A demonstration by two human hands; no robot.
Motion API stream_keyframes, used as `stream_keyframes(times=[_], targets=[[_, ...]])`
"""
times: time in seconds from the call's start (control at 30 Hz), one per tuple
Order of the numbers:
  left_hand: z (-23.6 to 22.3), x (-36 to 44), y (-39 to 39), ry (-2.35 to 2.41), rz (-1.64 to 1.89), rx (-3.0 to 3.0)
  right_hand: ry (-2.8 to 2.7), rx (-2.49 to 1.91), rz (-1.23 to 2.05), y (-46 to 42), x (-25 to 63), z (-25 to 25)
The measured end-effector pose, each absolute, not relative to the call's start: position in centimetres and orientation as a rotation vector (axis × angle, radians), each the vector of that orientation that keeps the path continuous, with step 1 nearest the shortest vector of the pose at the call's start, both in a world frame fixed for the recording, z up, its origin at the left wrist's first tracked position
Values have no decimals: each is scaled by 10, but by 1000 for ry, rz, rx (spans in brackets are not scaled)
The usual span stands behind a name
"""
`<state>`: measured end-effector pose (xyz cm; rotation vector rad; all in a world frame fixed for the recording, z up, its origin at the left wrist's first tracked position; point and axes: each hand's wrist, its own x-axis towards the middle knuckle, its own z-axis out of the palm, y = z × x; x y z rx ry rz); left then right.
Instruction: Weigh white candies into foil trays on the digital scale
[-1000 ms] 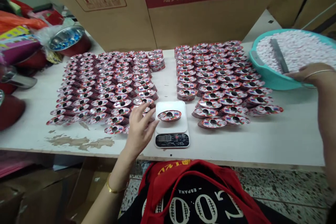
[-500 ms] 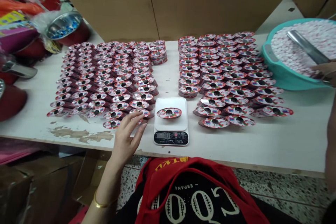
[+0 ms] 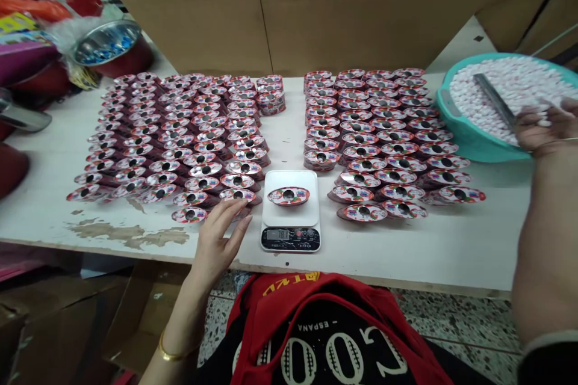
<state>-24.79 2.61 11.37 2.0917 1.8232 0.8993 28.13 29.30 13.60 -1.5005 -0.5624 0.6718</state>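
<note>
A small white digital scale stands at the table's near edge with one red foil-lidded cup on its pan. My left hand lies flat and open on the table just left of the scale, its fingertips touching the nearest cup of the left group. My right hand is curled inside the teal basin of small white candies, closed on a handful of them, beside a metal scoop.
Rows of lidded cups fill the table left and right of the scale. Cardboard boxes wall the back. A steel bowl and red pots sit at the far left.
My left hand drew back from the scale and settled flat by the left cups. My right hand moved from the basin's rim into the candies and closed on some.
</note>
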Motion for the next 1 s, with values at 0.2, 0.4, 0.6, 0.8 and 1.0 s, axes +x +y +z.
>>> stream_keyframes(times=[0.2, 0.4, 0.6, 0.8, 1.0], targets=[[106, -252, 21, 1778, 924, 2082, -630, -1279, 1209, 275, 197, 152], [97, -260, 12, 1788, 977, 2092, -894, -1189, 1565, 233, 83, 164], [96, -256, 1, 1790, 972, 2010, -1589, -1171, 1863, 172, -9, 152], [91, -258, -7, 1765, 1010, 1976, -2368, -1250, 1308, 151, -43, 146], [85, -260, -8, 1771, 980, 1958, -2591, -1206, 1034, 150, -46, 147]])
